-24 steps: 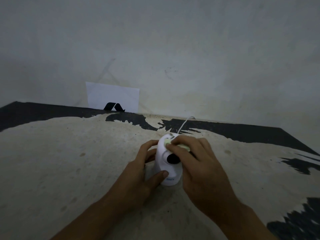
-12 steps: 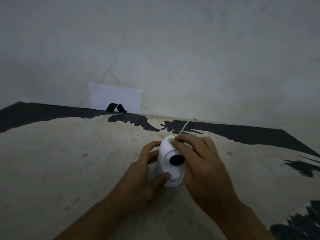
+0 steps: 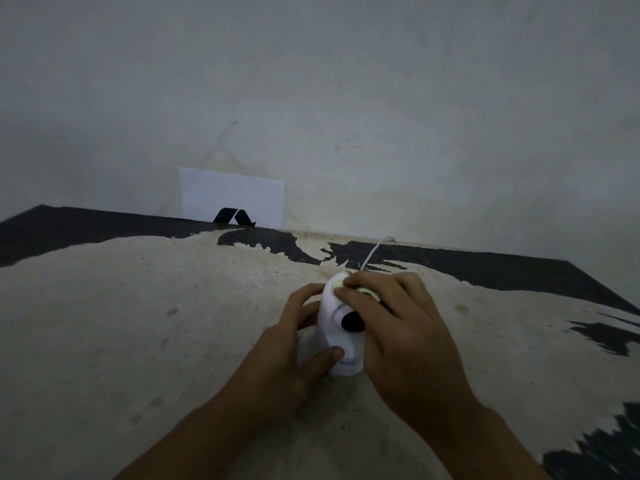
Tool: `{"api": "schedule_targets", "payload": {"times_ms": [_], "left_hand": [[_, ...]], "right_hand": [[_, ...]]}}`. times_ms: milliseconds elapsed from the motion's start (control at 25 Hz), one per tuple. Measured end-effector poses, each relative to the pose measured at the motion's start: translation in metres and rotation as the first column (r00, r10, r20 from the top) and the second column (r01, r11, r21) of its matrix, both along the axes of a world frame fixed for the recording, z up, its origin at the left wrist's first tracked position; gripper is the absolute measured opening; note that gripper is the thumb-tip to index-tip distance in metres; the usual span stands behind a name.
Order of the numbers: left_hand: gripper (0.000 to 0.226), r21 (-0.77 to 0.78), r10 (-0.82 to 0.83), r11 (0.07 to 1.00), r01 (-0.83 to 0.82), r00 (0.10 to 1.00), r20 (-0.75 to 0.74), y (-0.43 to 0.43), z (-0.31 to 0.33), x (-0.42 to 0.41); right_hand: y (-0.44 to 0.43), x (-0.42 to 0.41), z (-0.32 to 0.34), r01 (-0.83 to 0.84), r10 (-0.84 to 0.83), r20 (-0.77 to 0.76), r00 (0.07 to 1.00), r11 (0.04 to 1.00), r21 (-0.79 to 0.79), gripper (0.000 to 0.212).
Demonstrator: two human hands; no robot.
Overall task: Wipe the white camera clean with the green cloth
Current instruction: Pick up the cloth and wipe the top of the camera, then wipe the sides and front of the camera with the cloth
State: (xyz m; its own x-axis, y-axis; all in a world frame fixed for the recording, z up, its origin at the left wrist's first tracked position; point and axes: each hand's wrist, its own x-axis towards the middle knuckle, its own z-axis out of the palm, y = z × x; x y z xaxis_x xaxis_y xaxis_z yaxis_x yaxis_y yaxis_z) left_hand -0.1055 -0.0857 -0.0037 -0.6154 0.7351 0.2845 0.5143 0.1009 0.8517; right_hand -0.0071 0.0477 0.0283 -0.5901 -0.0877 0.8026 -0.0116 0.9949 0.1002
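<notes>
The wiping step is in progress, and I judge it is around the middle, because only the top of the camera is covered now. Nearest to the viewer, the left hand [image 3: 291, 344] grasps the white camera [image 3: 341, 332] from its left side: the thumb lies on the lower front and the fingers curl around the back, so the body stays upright on the table [image 3: 138, 323]. The right hand [image 3: 398, 327] comes over the camera from the right. Its fingers are bent, not fully closed, and they press the green cloth [image 3: 363, 291] against the top of the camera; only a small pale green edge of the cloth is visible under the fingertips. The dark lens [image 3: 351, 321] looks toward the viewer and is not covered. The next move probably needs the cloth to go down over the front and the lens, with light pressure, while the left hand keeps the base steady. Behind the camera a thin white cable [image 3: 375, 249] goes toward the wall [image 3: 381, 98], where a white paper [image 3: 232, 194] leans.
</notes>
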Motion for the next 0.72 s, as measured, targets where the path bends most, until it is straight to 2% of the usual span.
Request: {"api": "schedule_targets", "payload": {"times_ms": [120,280,440,520,600,640,720], "left_hand": [[0.073,-0.008,0.0,1.0,0.0,1.0,-0.007,0.0,-0.002,-0.002],[0.079,-0.073,0.058,0.996,-0.059,0.998,-0.01,0.003,-0.005,-0.002],[0.074,-0.01,0.016,1.0,-0.016,1.0,-0.02,0.002,-0.003,-0.002],[0.076,-0.009,0.022,1.0,-0.022,1.0,-0.013,0.001,-0.004,-0.002],[0.078,-0.033,0.034,0.999,-0.034,0.999,-0.01,0.001,-0.005,-0.004],[0.077,-0.044,0.039,0.998,-0.039,0.999,-0.014,0.002,-0.005,-0.004],[0.072,-0.02,0.024,0.999,-0.025,1.0,-0.016,0.002,-0.004,-0.003]], "right_hand": [[0.002,0.002,-0.003,0.062,-0.065,-0.057,0.996,0.996,-0.058,0.049],[-0.002,0.005,-0.011,-0.067,0.069,-0.009,0.998,0.992,0.103,0.043],[0.002,0.003,-0.014,-0.002,0.004,-0.08,0.997,0.999,0.032,0.06],[-0.006,0.0,-0.018,0.006,-0.002,-0.068,0.998,0.998,0.066,0.056],[-0.013,0.0,-0.018,-0.064,0.065,-0.028,0.997,0.997,0.037,0.039],[-0.013,0.002,-0.016,-0.087,0.087,-0.029,0.996,0.996,0.015,0.038],[-0.008,0.006,-0.012,-0.066,0.065,-0.067,0.996,0.998,-0.009,0.05]]}}
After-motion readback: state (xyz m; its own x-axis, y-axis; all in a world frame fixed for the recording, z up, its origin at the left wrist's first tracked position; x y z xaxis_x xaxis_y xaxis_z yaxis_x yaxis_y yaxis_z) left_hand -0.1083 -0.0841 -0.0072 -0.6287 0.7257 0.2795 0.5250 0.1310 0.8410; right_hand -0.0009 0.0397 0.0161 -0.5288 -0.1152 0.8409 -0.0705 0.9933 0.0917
